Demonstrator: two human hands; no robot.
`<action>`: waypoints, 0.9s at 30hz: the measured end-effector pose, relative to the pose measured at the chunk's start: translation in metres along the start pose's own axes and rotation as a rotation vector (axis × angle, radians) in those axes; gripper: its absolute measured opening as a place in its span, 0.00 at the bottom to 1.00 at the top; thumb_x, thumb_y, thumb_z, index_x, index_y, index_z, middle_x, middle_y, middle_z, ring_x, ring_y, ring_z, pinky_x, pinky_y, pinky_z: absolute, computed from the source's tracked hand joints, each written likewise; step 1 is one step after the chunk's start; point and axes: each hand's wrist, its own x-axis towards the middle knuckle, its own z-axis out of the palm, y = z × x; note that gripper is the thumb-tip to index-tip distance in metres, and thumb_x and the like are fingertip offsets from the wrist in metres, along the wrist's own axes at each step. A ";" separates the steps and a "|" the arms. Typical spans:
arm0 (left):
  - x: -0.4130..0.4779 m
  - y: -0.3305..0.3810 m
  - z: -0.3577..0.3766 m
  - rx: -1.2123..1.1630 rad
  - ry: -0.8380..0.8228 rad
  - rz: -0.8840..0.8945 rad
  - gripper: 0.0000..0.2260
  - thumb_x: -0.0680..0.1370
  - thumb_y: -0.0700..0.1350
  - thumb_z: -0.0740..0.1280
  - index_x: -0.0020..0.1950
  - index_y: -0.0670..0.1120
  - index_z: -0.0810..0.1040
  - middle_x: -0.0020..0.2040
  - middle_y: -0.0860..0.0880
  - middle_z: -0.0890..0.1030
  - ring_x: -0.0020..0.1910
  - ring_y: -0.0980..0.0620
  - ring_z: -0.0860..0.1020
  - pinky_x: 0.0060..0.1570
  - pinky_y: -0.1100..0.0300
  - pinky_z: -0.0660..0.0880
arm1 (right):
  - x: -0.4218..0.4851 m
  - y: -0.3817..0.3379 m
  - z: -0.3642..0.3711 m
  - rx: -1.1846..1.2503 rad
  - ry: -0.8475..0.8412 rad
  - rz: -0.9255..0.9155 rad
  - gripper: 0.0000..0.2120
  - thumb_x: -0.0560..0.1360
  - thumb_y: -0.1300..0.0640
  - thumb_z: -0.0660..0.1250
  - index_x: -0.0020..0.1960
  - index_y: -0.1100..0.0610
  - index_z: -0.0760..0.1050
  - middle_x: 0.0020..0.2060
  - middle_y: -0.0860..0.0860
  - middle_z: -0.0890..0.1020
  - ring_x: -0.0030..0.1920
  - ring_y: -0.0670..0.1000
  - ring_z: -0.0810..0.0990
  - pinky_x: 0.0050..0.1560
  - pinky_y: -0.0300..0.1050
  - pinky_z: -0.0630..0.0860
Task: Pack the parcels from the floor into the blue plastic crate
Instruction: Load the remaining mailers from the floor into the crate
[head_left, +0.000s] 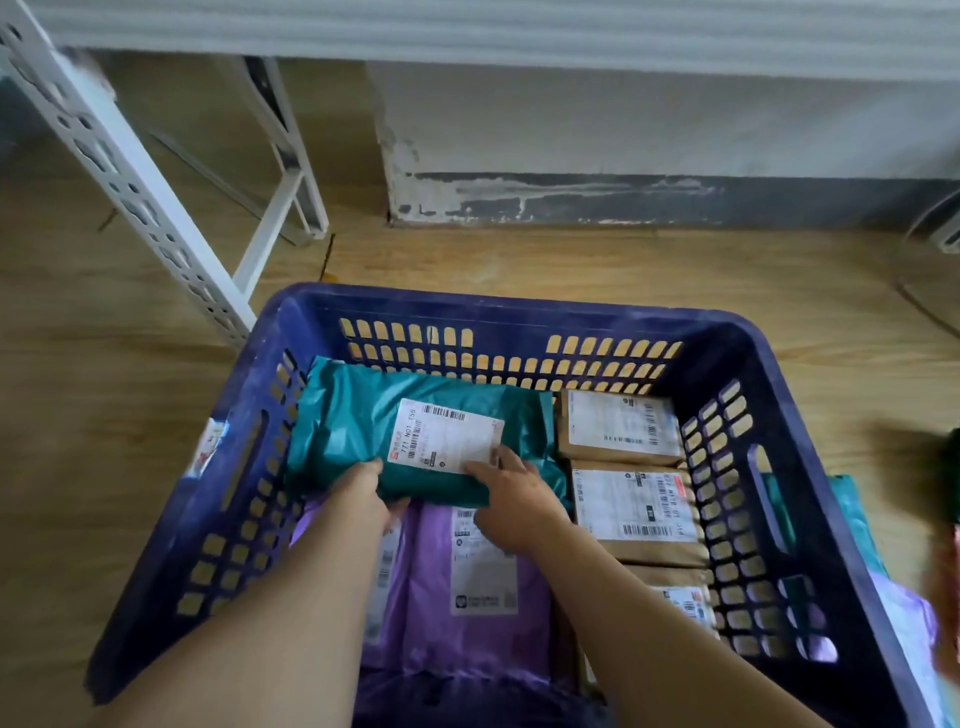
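You're in a parcel stockroom: slotted steel rack (130, 187), crate (519, 306) full of barcode-labelled parcels (618, 431), wood-look floor (571, 260), scuffed wall base (571, 200).

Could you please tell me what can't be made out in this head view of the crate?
All head view.
1. Left hand fingertips: tucked under the teal parcel.
2. Right hand thumb: hidden by the hand itself.
3. Nearest brown box: mostly behind the right forearm.
4. Parcels outside the blue crate, right: blurred, cut by the frame edge.
5. Label print: too small.
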 end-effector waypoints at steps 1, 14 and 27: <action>0.003 0.001 -0.001 0.027 0.006 0.000 0.18 0.80 0.41 0.61 0.69 0.37 0.67 0.62 0.38 0.75 0.66 0.40 0.72 0.60 0.46 0.71 | 0.002 0.000 0.002 -0.016 -0.027 0.003 0.32 0.75 0.61 0.59 0.76 0.46 0.54 0.76 0.51 0.50 0.74 0.58 0.53 0.71 0.54 0.64; 0.008 0.005 -0.020 1.891 0.301 0.775 0.23 0.77 0.63 0.58 0.32 0.47 0.68 0.30 0.51 0.72 0.31 0.50 0.74 0.33 0.61 0.70 | 0.016 0.010 0.001 -0.190 0.279 0.108 0.26 0.75 0.60 0.61 0.73 0.53 0.61 0.69 0.56 0.64 0.68 0.57 0.63 0.65 0.50 0.66; 0.035 0.002 -0.005 1.952 -0.039 0.745 0.38 0.76 0.58 0.64 0.76 0.60 0.40 0.77 0.49 0.36 0.76 0.41 0.38 0.70 0.33 0.48 | 0.042 0.021 0.017 -0.106 0.036 0.085 0.31 0.80 0.47 0.55 0.76 0.41 0.40 0.76 0.53 0.37 0.76 0.61 0.43 0.71 0.59 0.60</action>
